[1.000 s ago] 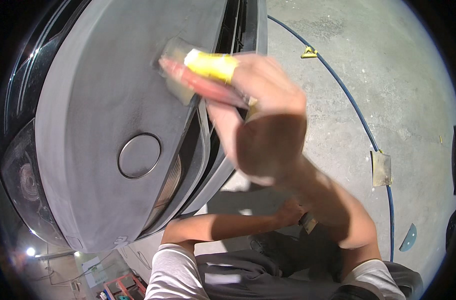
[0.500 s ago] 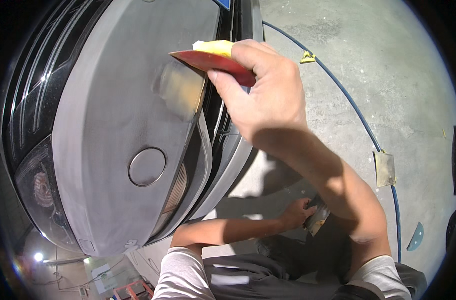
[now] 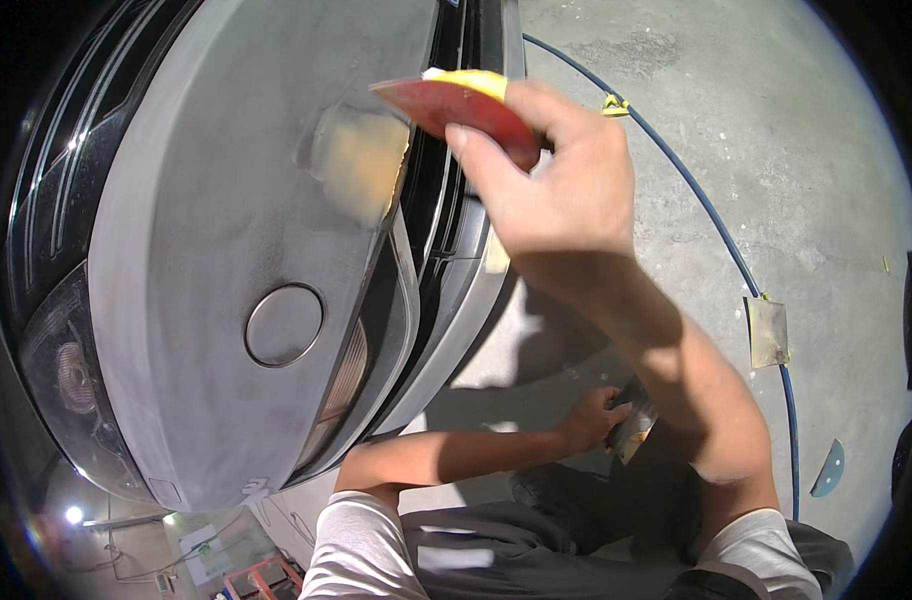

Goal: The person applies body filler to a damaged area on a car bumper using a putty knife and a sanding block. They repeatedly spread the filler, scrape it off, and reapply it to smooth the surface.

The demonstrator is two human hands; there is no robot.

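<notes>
Grip, right hand [image 3: 571, 185]: closed on a red spreader [image 3: 471, 108], thumb flat on the near face, fingers behind, a yellow wrap [image 3: 479, 82] at the index finger. From my remote seat I cannot tell whether the blade's pointed corner touches anything; in the head view it overlaps the grey panel [image 3: 211, 220].

Left hand [image 3: 586, 422]: fingers closed on the rim of a dark plate [image 3: 636, 415], held low and well apart from the panel, a brownish smear near its lower corner.

Yellow patch [image 3: 361, 165]: on the panel, just below and left of the spreader, soft-edged on its left side, ragged along the panel's right edge.

Handling notes, my judgement: I would lay the blade low, keep thumb pressure even across its width, and make each pass one unbroken stroke beyond the patch's border so it feathers out. At the ragged edge I would ease off, since overhang there may crumble into the black trim [image 3: 450, 50]. Plate nearer the work would shorten each reach, I guess.

Outward: a round cap [image 3: 285, 325] lower on the panel; a blue hose [image 3: 711, 215] curving over the concrete floor [image 3: 806, 210], a pale sheet [image 3: 768, 332] against it
</notes>
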